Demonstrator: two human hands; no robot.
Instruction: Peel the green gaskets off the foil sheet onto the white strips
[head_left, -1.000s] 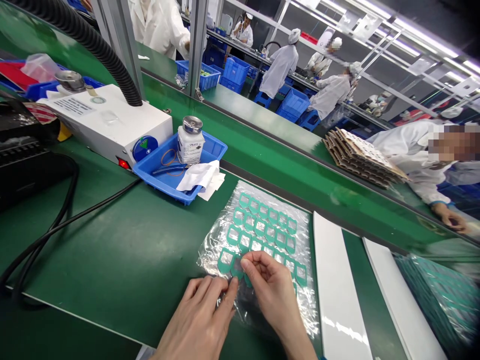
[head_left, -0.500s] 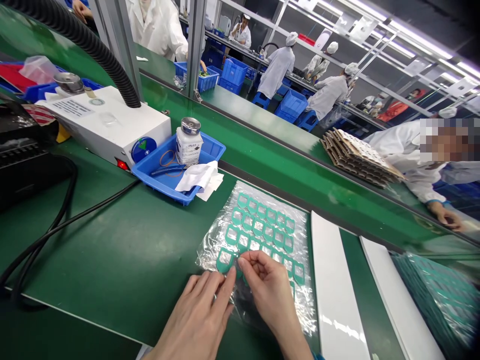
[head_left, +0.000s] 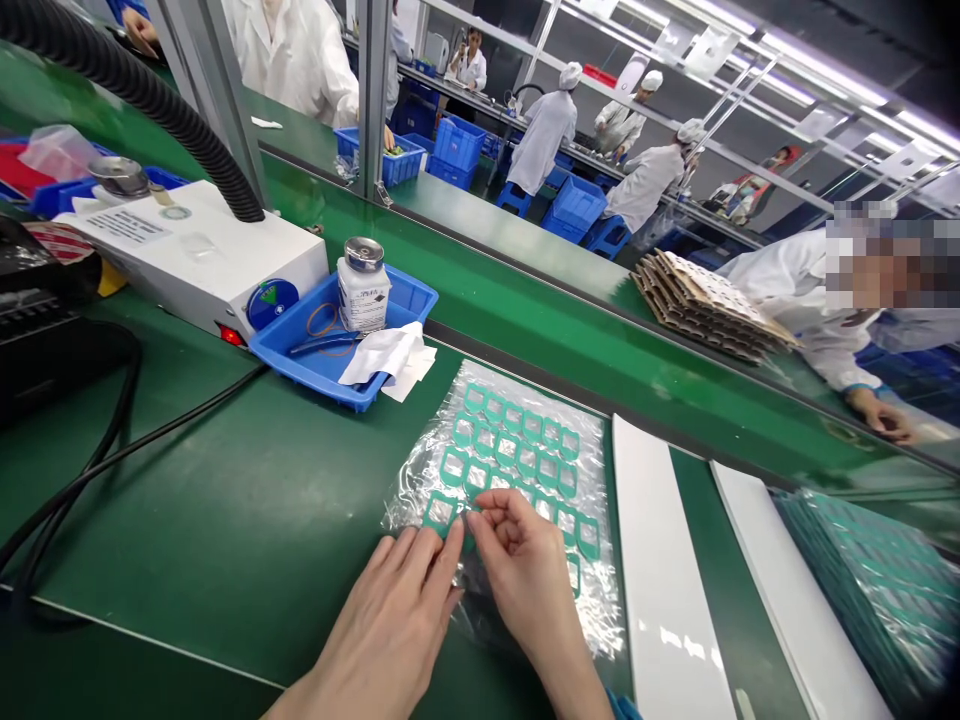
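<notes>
A clear plastic sheet (head_left: 427, 455) lies on the green bench, bearing rows of green frame-shaped pieces (head_left: 527, 459). My left hand (head_left: 397, 605) rests at the sheet's near left, fingers stretched out and its index fingertip close to the lowest row. Just right of that fingertip, my right hand (head_left: 525, 560) pinches thumb and forefinger together over the lower rows. Whatever sits between those fingertips is too small or hidden to make out. My right hand covers part of the lower rows.
Left of the sheet is a blue tray (head_left: 300, 372) with a white bottle (head_left: 363, 290) and a white cloth (head_left: 382, 352). White strips (head_left: 660, 560) lie to the right, then a stack of green sheets (head_left: 862, 580). Cardboard (head_left: 705, 300) and co-workers are beyond the green ledge.
The view has shifted slightly, so the scene sits a little further left. Both hands keep almost the same pose over the same part of the sheet.
</notes>
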